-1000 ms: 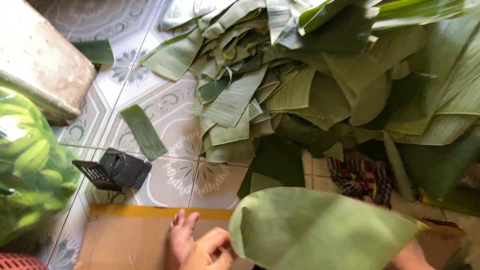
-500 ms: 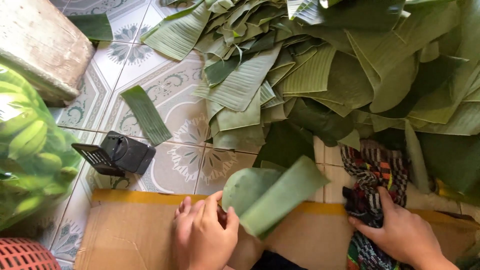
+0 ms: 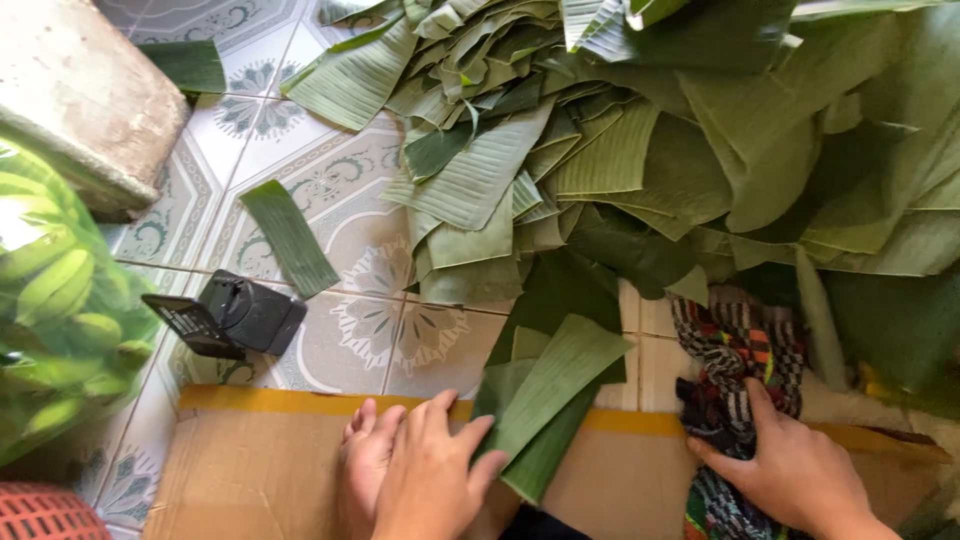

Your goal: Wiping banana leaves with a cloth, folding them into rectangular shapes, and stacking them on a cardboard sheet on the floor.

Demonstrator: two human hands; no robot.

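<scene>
A folded banana leaf (image 3: 556, 392) lies with its lower end on a brown cardboard sheet (image 3: 250, 470) on the floor. My left hand (image 3: 432, 468) lies flat on the cardboard, its fingertips pressing the leaf's left edge. Just left of it, partly under it, show more fingers or toes (image 3: 364, 452); I cannot tell which. My right hand (image 3: 792, 470) at the lower right is closed on a multicoloured checked cloth (image 3: 735, 345) that lies beside the leaf.
A big pile of cut banana leaves (image 3: 620, 150) covers the patterned tiles ahead. One leaf strip (image 3: 290, 236) lies apart. A black device (image 3: 246, 314), bagged green bananas (image 3: 50, 300), a red basket (image 3: 40, 512) and a concrete block (image 3: 80, 90) are at the left.
The wide leaf held up a second ago has been folded narrow and laid on the cardboard. My right hand moved right and closed on the checked cloth.
</scene>
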